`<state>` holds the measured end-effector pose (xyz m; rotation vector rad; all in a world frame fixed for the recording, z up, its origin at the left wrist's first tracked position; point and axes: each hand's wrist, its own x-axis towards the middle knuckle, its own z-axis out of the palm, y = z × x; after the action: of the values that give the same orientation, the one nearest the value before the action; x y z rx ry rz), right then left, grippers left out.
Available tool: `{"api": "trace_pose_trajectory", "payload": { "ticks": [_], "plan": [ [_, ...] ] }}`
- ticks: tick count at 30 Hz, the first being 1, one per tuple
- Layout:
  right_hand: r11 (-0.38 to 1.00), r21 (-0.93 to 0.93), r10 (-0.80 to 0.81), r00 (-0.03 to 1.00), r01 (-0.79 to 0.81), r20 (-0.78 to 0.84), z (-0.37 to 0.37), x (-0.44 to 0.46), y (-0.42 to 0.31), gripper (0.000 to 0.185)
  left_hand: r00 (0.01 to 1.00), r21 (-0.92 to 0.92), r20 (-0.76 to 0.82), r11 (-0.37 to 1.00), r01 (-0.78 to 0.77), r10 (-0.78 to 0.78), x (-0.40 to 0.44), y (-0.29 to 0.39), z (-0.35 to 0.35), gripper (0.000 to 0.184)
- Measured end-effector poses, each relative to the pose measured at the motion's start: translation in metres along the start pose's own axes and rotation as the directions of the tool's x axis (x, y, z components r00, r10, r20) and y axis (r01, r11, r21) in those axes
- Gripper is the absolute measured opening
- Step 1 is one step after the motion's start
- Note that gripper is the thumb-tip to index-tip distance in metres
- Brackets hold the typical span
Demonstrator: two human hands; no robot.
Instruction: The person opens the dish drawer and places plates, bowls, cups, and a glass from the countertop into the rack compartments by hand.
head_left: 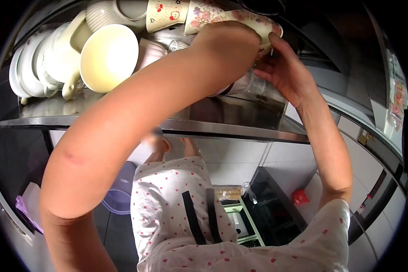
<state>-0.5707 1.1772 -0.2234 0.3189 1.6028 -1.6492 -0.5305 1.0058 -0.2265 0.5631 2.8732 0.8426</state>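
My left hand (229, 38) reaches across to a floral bowl (247, 19) at the top right of the metal shelf (181, 124); its fingers are hidden behind the hand and the bowl. On the bowl's right side is my right hand (283, 68), with its thumb at the rim and its other fingers curled below. The two hands hold the bowl between them. Just left of it lie a floral cup (199, 16) and a cream cup (165, 13) with red figures. Beneath the hands, glassware is partly hidden.
A yellow bowl (109, 59), a ribbed bowl (104, 16) and stacked white dishes (27, 68) fill the shelf's left side. Below the shelf are a purple bucket (120, 190), a dark cabinet (276, 204) and a red item (300, 196).
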Motion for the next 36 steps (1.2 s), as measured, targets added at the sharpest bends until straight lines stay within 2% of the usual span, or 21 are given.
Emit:
{"api": "trace_pose_trajectory", "payload": {
  "ticks": [1,4,5,6,7,8,10,12,13,14,15,16,17,19,22,25,29,31,32,34,36],
  "plan": [
    [1.000,0.003,0.001,1.000,-0.001,0.004,-0.002,0.002,0.000,0.043,0.997,0.012,-0.072,1.000,-0.028,0.029,0.004,-0.002,0.003,0.023],
    [0.999,0.002,0.034,0.999,-0.034,-0.013,-0.010,0.008,0.002,0.052,1.000,0.021,-0.008,1.000,0.008,-0.008,0.019,-0.010,0.002,0.022],
    [0.999,-0.040,-0.031,0.999,0.032,0.013,-0.013,0.008,0.006,0.060,1.000,0.022,-0.005,1.000,0.006,-0.006,0.021,-0.012,0.002,0.022],
    [0.992,-0.081,-0.095,0.995,0.098,0.039,-0.016,0.008,0.010,0.069,0.997,-0.093,0.050,0.993,0.067,-0.063,0.023,-0.013,-0.003,0.022],
    [0.992,-0.080,-0.095,0.995,0.098,0.036,-0.017,0.009,0.012,0.069,0.987,-0.203,0.110,0.970,0.134,-0.113,0.022,-0.014,-0.007,0.022],
    [0.981,-0.163,-0.105,0.994,0.109,0.031,-0.018,0.010,0.014,0.067,0.987,-0.204,0.111,0.970,0.133,-0.112,0.022,-0.018,-0.003,0.022],
    [0.963,-0.242,-0.118,0.993,0.121,0.027,-0.021,0.017,0.019,0.065,0.999,-0.058,-0.010,0.998,-0.040,0.039,0.020,-0.026,0.007,0.022],
    [0.812,-0.504,-0.269,0.955,0.296,0.127,-0.026,0.029,0.026,0.071,0.999,0.009,0.000,0.999,-0.042,0.042,0.017,-0.025,0.014,0.022],
    [0.811,-0.504,-0.270,0.954,0.297,0.127,-0.028,0.033,0.026,0.071,0.999,0.074,0.009,0.996,-0.044,0.043,0.016,-0.024,0.014,0.022],
    [0.787,-0.528,-0.283,0.947,0.319,0.152,-0.030,0.036,0.027,0.078,0.999,0.074,0.007,0.996,-0.044,0.044,0.016,-0.023,0.014,0.022],
    [0.761,-0.551,-0.293,0.940,0.341,0.177,-0.031,0.039,0.027,0.084,0.999,-0.079,0.011,0.996,0.048,-0.047,0.015,-0.022,0.013,0.023],
    [0.760,-0.552,-0.293,0.939,0.342,0.179,-0.030,0.040,0.027,0.084,0.990,-0.230,0.029,0.963,0.140,-0.137,0.014,-0.021,0.012,0.024],
    [0.783,-0.503,-0.314,0.931,0.366,0.188,-0.027,0.042,0.027,0.081,0.990,-0.230,0.028,0.963,0.141,-0.138,0.013,-0.020,0.012,0.024],
    [0.804,-0.451,-0.335,0.922,0.388,0.195,-0.024,0.044,0.028,0.078,0.961,-0.380,0.068,0.884,0.274,-0.268,0.011,-0.013,0.004,0.026],
    [0.796,-0.437,-0.372,0.908,0.419,0.194,-0.021,0.045,0.028,0.074,0.970,-0.476,0.066,0.847,0.237,-0.234,0.008,-0.016,0.003,0.027],
    [0.768,-0.494,-0.379,0.911,0.408,0.163,-0.020,0.042,0.031,0.072,0.986,-0.409,-0.007,0.900,0.151,-0.169,0.006,-0.018,0.004,0.026],
    [0.765,-0.485,-0.394,0.904,0.424,0.169,-0.017,0.039,0.031,0.073,0.967,-0.440,0.085,0.861,0.254,-0.242,0.009,-0.024,0.003,0.029],
    [0.761,-0.489,-0.388,0.903,0.427,0.184,-0.014,0.039,0.032,0.074,0.969,-0.609,0.130,0.755,0.244,-0.208,0.012,-0.034,0.011,0.029],
    [0.769,-0.477,-0.390,0.904,0.425,0.176,-0.014,0.042,0.033,0.075,0.970,-0.610,0.128,0.755,0.241,-0.206,0.011,-0.038,0.015,0.029],
    [0.777,-0.465,-0.395,0.904,0.424,0.166,-0.017,0.043,0.033,0.076,0.961,-0.724,0.203,0.633,0.275,-0.186,0.006,-0.034,0.013,0.024],
    [0.785,-0.449,-0.381,0.905,0.426,0.190,-0.018,0.044,0.034,0.077,0.956,-0.703,0.203,0.649,0.292,-0.211,0.005,-0.029,0.011,0.024]
  ]
}}
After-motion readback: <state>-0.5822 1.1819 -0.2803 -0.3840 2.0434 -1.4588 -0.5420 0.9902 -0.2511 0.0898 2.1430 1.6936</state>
